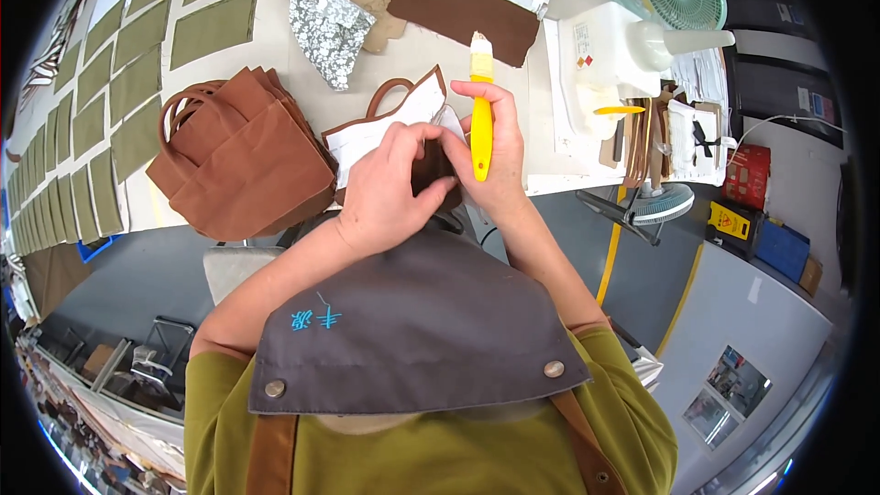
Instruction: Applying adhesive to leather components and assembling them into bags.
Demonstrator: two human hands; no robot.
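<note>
Forearms converge, left hand and right hand close together, fingers bent.

The hands hide (only partly) the brown-and-white piece.

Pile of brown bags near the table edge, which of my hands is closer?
Left. Your left hand is to the right of the brown bags; your right hand, holding the yellow brush, is farther right.
</note>
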